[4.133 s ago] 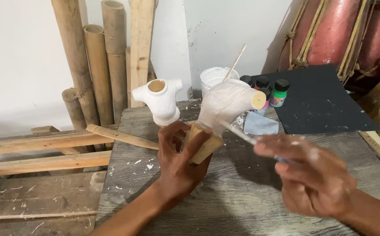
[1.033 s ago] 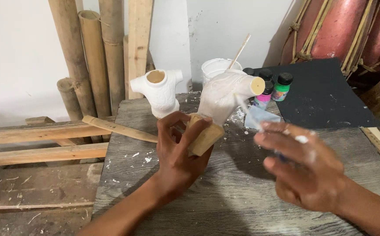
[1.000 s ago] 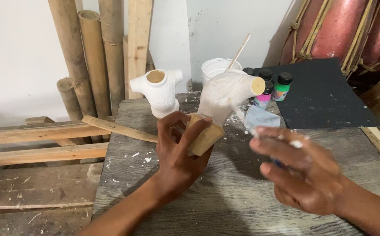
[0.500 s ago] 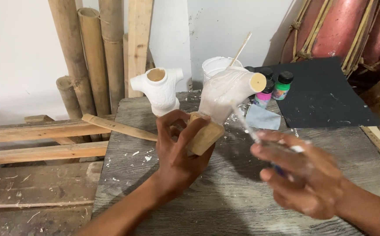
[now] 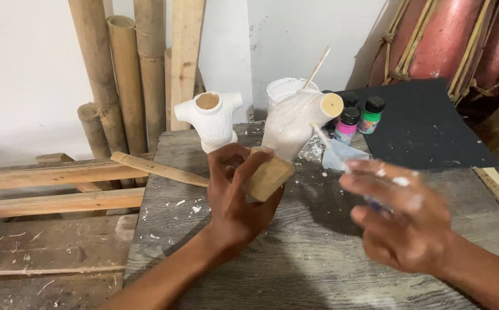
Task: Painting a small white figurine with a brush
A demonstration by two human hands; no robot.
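A: In the head view, what is held at the centre of the frame?

B: A white torso figure (image 5: 292, 129) on a bare wooden base is gripped by the left hand (image 5: 238, 198), fingers wrapped round the base. It is held tilted above the grey table (image 5: 295, 270), its round wooden arm end turned to the upper right.

A: And the right hand (image 5: 401, 221)?

B: It is blurred at the right of the frame, flecked with white. A thin brush (image 5: 325, 140) appears to be pinched in it, the tip laid near the figure's arm; the exact hold cannot be told through the blur.

A: What is set about them?

B: A second white torso (image 5: 210, 117) stands at the table's far edge, a white cup (image 5: 281, 92) with a stick behind the figure, paint pots (image 5: 359, 117) on a black sheet (image 5: 427, 129) to the upper right, bamboo poles (image 5: 117, 74) at the upper left.

A: What could go wrong?

B: Wet paint could be smeared if the fingers slide up from the base. The pots or cup could be knocked by the right hand, being just beside its path.
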